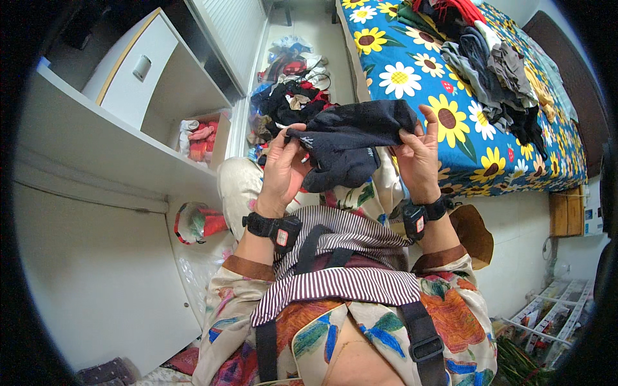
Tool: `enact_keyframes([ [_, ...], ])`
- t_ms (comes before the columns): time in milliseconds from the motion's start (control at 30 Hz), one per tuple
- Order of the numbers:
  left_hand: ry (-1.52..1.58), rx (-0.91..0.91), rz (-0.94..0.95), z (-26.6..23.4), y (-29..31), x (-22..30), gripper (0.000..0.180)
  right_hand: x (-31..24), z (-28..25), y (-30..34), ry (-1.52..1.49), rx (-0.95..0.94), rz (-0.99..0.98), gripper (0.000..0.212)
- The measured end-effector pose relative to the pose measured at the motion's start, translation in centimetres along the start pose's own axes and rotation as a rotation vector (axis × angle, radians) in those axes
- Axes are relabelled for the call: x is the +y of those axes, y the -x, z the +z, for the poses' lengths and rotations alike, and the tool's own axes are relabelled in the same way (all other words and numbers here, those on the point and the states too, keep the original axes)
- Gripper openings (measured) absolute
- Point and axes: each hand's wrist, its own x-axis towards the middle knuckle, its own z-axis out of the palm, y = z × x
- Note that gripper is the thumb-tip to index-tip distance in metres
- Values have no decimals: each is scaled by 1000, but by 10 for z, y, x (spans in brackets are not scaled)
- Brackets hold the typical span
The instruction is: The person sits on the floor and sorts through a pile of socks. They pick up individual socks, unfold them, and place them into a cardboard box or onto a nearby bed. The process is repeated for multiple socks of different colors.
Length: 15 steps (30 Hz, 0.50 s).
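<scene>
Clearly, both hands [281, 172] [420, 159] hold black socks [360, 125] between them.

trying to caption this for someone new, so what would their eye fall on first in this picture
Most likely the blue sunflower-print bedspread filling the upper right, with a rumpled pile of clothes on it. Next come the black socks near the centre, held between the left hand and right hand. A jumbled heap of clothes also stands out, on the floor left of the bedspread.
</scene>
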Motion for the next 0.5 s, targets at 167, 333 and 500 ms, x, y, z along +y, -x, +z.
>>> enact_keyframes([
  [167,-109,30,113,-11,13,-6,31,4,-18,7,-211,-53,138,43],
  [333,-376,150,241,-22,23,-11,24,9,-49,13,-137,-25,184,20],
  [500,-433,325,253,-22,39,-17,13,-5,-55,34,99,-28,119,16],
])
